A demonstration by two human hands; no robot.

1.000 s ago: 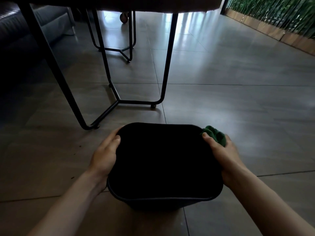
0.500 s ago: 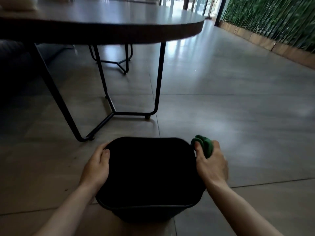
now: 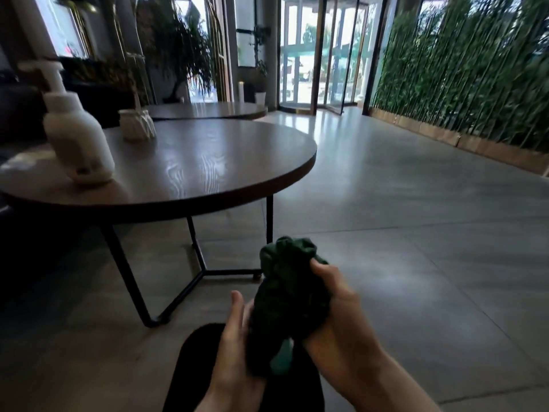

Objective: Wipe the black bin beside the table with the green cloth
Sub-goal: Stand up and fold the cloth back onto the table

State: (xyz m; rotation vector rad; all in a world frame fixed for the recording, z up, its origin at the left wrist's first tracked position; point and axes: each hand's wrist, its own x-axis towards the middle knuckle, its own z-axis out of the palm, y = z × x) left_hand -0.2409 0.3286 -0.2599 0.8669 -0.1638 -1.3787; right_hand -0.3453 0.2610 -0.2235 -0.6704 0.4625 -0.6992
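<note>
- Head view: both hands raised in front of the camera, above the black bin (image 3: 193,370).
- Right hand (image 3: 341,319): fingers closed around the bunched green cloth (image 3: 289,298); thumb pressed on the cloth's upper right side.
- Left hand (image 3: 234,352): palm flat against the cloth's left side, thumb pointing up, fingers hidden behind the fabric. Touching the cloth; cannot tell whether it is gripping.
- Cloth: crumpled into a tall wad between the two hands, top sticking up past the right thumb, a lighter green fold hanging at the bottom.
- Bin: on the tiled floor (image 3: 416,263) directly below the hands, dark opening partly hidden by both forearms. Neither hand touches it.
- Round wooden table (image 3: 208,168), on black metal legs: up and left of the hands, well apart from them.
- On the table: white pump bottle (image 3: 74,138) at far left, blurred; small white ribbed pot (image 3: 137,124) beyond it.
- Bamboo screen (image 3: 460,69) along the wall, far right of the hands.
</note>
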